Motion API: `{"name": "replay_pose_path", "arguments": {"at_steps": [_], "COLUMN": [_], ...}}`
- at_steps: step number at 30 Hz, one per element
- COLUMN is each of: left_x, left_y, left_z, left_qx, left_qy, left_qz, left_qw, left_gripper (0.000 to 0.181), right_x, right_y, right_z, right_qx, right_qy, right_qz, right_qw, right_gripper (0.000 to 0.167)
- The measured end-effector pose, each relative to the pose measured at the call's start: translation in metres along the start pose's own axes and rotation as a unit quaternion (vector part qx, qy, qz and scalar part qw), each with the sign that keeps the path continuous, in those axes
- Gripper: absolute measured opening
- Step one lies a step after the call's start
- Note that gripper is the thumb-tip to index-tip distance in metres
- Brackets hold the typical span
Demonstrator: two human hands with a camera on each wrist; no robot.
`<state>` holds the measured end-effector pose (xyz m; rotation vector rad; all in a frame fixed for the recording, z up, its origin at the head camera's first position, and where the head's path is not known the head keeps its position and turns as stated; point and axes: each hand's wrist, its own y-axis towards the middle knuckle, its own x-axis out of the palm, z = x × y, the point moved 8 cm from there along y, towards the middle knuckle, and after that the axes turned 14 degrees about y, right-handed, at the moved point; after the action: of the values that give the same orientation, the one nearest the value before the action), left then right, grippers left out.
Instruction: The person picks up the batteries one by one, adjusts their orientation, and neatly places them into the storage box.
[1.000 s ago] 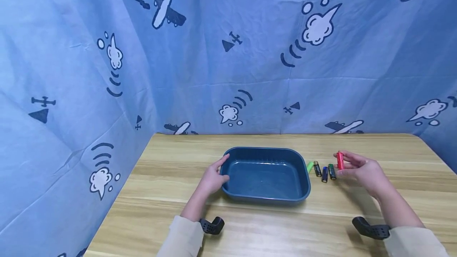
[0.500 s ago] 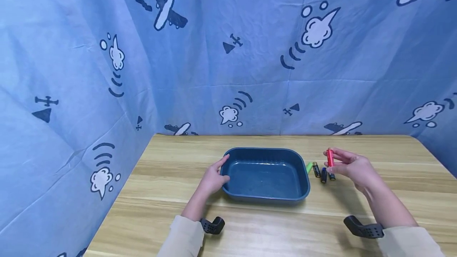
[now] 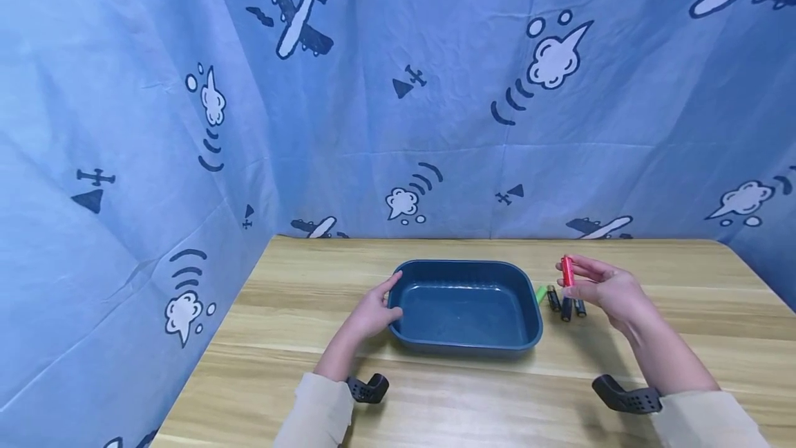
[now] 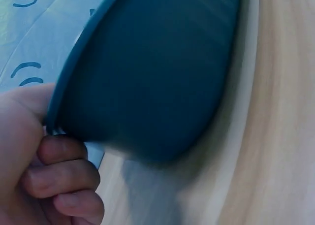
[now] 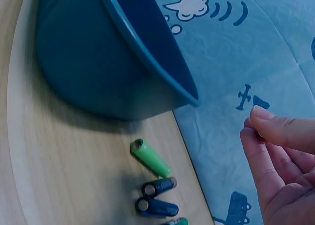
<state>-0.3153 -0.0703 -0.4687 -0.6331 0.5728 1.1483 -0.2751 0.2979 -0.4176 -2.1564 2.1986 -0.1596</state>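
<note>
Past two pale sleeves (image 3: 317,410), the left hand (image 3: 371,311) has its grip clamped on the left rim of a dark blue tub (image 3: 460,313) standing on the wooden bench (image 3: 448,399). To the tub's right, the right hand (image 3: 614,292) pinches a red battery (image 3: 567,271), nearly upright, raised above the bench near a light green battery (image 3: 540,293) and three dark batteries (image 3: 566,310) lying close together; behind hangs a blue printed curtain (image 3: 435,123).

A plane-printed blue cloth (image 3: 460,123) hangs behind the pale wooden table (image 3: 485,399).
</note>
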Motion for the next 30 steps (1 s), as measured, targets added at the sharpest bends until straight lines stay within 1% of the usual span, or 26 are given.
{"name": "replay_pose_path", "arguments": {"at_steps": [2, 4, 7, 10, 11, 13, 16, 19, 20, 22, 26, 27, 29, 30], "left_x": [0.0, -0.001, -0.003, -0.002, -0.001, 0.002, 0.005, 0.007, 0.007, 0.003, 0.002, 0.002, 0.006, 0.006], "left_y": [-0.001, -0.002, -0.002, -0.002, -0.002, -0.001, 0.001, 0.004, 0.004, -0.002, -0.005, -0.005, 0.0, 0.001], "left_z": [0.001, 0.003, 0.004, 0.004, 0.003, 0.001, -0.003, -0.005, -0.005, 0.002, 0.004, 0.004, -0.004, -0.004], "left_qx": [0.009, 0.014, 0.019, 0.036, 0.044, 0.053, 0.065, 0.07, 0.073, 0.075, 0.075, 0.073, 0.07, 0.07], "left_qy": [0.008, 0.01, 0.02, 0.039, 0.039, 0.026, -0.022, -0.057, -0.06, -0.058, -0.054, -0.055, -0.055, -0.055], "left_qz": [-0.009, -0.012, -0.002, 0.01, 0.012, 0.012, 0.005, -0.004, -0.005, -0.008, -0.007, -0.006, -0.002, 0.0], "left_qw": [0.9999, 0.9998, 0.9996, 0.9986, 0.9982, 0.9982, 0.9976, 0.9959, 0.9955, 0.9954, 0.9957, 0.9958, 0.996, 0.996], "left_gripper": [0.07, 0.07, 0.069, 0.062, 0.059, 0.051, 0.041, 0.038, 0.037, 0.035, 0.034, 0.033, 0.033, 0.032], "right_x": [0.003, 0.006, 0.01, 0.016, 0.018, 0.023, 0.029, 0.034, 0.035, 0.039, 0.045, 0.048, 0.054, 0.057], "right_y": [0.0, 0.001, 0.001, 0.001, 0.001, 0.002, 0.002, 0.002, 0.002, 0.003, 0.007, 0.008, 0.008, 0.008], "right_z": [0.0, -0.001, -0.002, -0.004, -0.005, -0.006, -0.008, -0.009, -0.009, -0.009, -0.007, -0.007, -0.008, -0.009], "right_qx": [0.0, 0.001, 0.003, -0.001, -0.004, -0.008, -0.015, -0.015, -0.016, -0.011, -0.01, -0.011, -0.011, -0.008], "right_qy": [-0.002, -0.015, -0.027, -0.029, -0.028, -0.023, -0.005, 0.01, 0.014, 0.013, 0.023, 0.024, 0.027, 0.028], "right_qz": [-0.001, 0.002, 0.006, 0.003, 0.0, -0.007, -0.018, -0.022, -0.026, -0.027, -0.032, -0.034, -0.04, -0.04], "right_qw": [1.0, 0.9999, 0.9996, 0.9996, 0.9996, 0.9997, 0.9997, 0.9996, 0.9995, 0.9995, 0.9992, 0.9991, 0.9988, 0.9988], "right_gripper": [0.083, 0.083, 0.084, 0.082, 0.082, 0.082, 0.082, 0.081, 0.08, 0.08, 0.076, 0.075, 0.074, 0.074]}}
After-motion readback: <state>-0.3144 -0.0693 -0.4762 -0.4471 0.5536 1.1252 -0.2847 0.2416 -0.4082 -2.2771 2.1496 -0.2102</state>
